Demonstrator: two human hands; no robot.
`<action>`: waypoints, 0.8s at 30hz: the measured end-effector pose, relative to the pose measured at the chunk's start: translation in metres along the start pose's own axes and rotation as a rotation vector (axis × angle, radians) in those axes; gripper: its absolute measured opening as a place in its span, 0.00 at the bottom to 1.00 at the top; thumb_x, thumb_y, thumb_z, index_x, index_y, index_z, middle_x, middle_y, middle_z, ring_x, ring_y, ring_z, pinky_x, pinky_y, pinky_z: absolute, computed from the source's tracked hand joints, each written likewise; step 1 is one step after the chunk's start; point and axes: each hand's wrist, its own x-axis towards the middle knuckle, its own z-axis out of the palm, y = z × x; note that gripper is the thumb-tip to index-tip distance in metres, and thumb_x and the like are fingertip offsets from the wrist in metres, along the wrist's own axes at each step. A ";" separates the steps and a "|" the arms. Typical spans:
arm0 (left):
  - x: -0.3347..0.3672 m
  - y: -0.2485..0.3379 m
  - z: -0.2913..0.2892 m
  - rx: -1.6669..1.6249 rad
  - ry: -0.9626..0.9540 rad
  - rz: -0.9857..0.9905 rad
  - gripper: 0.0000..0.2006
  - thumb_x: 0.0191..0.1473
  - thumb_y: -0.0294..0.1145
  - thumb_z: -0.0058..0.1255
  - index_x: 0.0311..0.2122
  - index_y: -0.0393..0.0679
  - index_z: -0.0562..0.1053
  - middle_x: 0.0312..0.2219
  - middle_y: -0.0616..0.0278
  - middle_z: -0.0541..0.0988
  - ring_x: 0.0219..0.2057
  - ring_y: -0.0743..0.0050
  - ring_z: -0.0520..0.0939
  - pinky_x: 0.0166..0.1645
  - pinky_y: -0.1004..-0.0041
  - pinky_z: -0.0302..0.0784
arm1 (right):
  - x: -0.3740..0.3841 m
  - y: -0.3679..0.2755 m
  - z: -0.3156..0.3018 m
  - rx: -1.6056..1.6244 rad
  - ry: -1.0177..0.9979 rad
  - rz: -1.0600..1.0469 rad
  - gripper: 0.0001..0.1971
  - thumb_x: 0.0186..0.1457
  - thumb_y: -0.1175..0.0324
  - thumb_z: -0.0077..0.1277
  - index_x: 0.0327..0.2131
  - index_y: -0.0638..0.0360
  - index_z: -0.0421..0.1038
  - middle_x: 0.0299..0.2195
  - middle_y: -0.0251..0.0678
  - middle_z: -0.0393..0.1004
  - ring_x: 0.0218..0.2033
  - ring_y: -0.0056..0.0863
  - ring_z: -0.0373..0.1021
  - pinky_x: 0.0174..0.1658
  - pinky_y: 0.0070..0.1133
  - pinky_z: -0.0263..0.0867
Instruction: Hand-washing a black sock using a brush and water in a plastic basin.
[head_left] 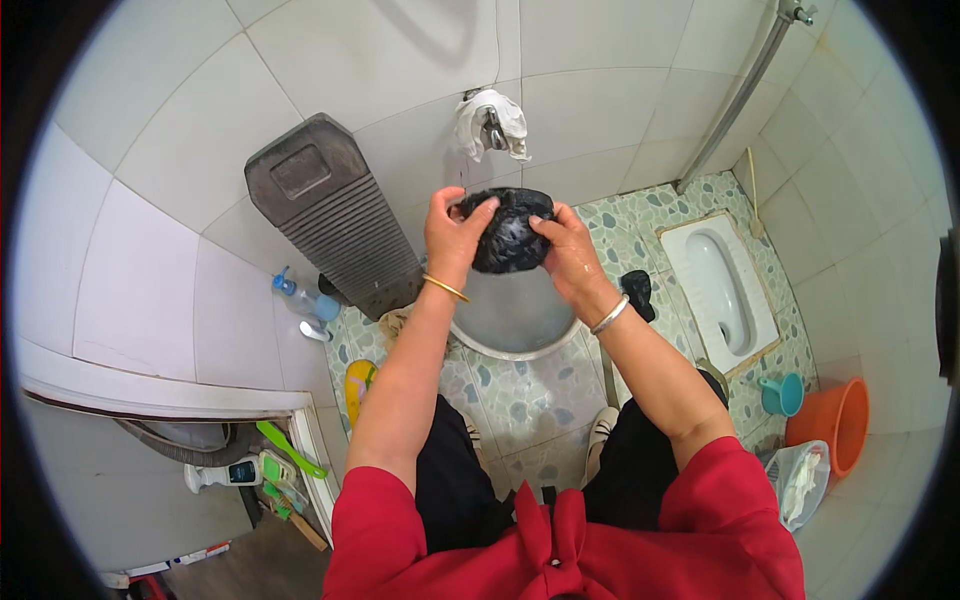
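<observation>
My left hand (455, 232) and my right hand (572, 250) hold a glossy black bundle (513, 238) between them. It is rounded and bunched up, like wet cloth, but its exact kind does not show. Both thumbs press on its top from either side, and the other fingers are partly hidden under it. Below it on the floor stands a pale round basin (515, 318) with cloudy greyish water inside. The bundle and my hands cover the basin's far part. A gold bangle is on my left wrist and a silver one on my right.
A dark ribbed washboard (345, 205) leans against the wall at left, near a blue pump bottle (303, 297). A white cloth (490, 125) drapes over the tap. Another black item (637, 294) lies right of the basin, before a squat toilet (722, 290). An orange bucket (838, 425) stands at right.
</observation>
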 end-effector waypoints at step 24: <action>-0.054 0.051 0.054 0.094 -0.081 0.163 0.19 0.50 0.45 0.45 0.20 0.37 0.66 0.14 0.46 0.67 0.17 0.45 0.66 0.23 0.62 0.61 | -0.005 -0.007 -0.018 0.218 0.249 0.250 0.13 0.52 0.57 0.40 0.23 0.53 0.66 0.20 0.27 0.67 0.21 0.21 0.65 0.26 0.21 0.62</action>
